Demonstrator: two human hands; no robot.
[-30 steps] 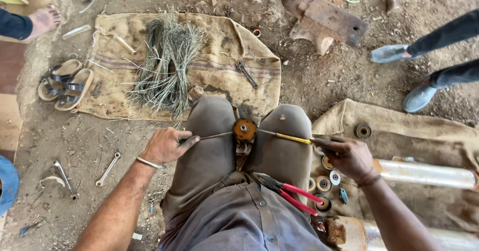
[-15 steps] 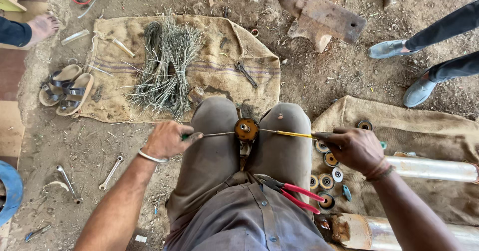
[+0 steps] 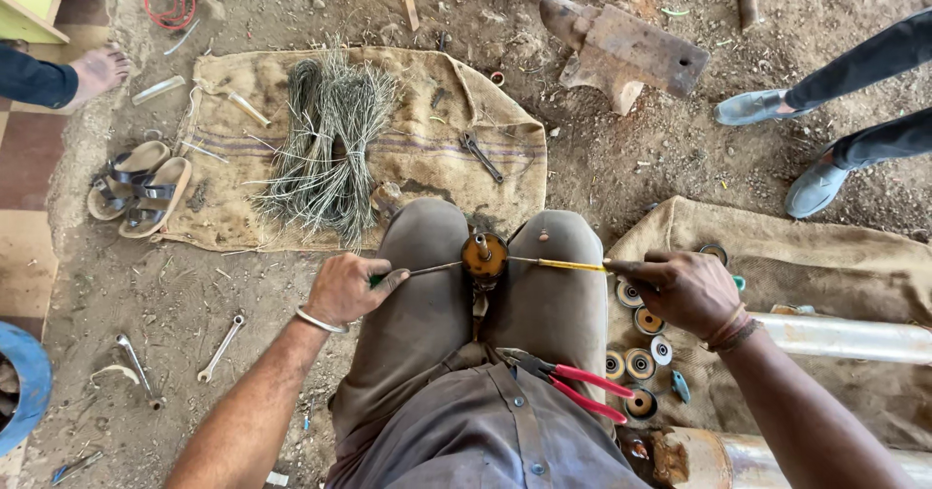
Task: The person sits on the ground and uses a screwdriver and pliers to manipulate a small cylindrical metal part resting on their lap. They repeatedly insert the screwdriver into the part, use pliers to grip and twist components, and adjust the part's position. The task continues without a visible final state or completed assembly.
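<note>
Ground: bare dusty earth floor (image 3: 621, 173), littered with scraps; the person sits on it with knees drawn together.
Left sacking: large tan burlap cloth (image 3: 243, 217) ahead of the left knee, bearing a bundle of grey-green wire strands (image 3: 325, 154) and a dark spanner (image 3: 482, 157).
Right sacking: second tan burlap cloth (image 3: 806, 246) beside the right knee, carrying a long shiny metal tube (image 3: 845, 338) and a cluster of small round bearing rings (image 3: 641, 353).
Anvil: rusty iron block (image 3: 621, 52) well ahead, apart from the work.
Work piece: round rusty orange disc with a centre hub (image 3: 483, 253), wedged upright between the knees.
Left hand: left hand (image 3: 345, 288), fingers closed on a green-handled thin tool (image 3: 413, 272) whose tip touches the disc's left side.
Right hand: right hand (image 3: 684, 290), fingers clamped on a yellow-handled screwdriver (image 3: 558, 265) meeting the disc's right side.
Pliers: red-handled pliers (image 3: 573, 387) lie on the lap, untouched.
Doing it well: I judge both tools should press evenly and level, knees tight so the disc cannot twist.
Room: elbows have open ground on the left; on the right the tube and rings lie near the forearm, so sweeps there want care. Bystanders' shoes (image 3: 777, 149) stand far right.
</note>
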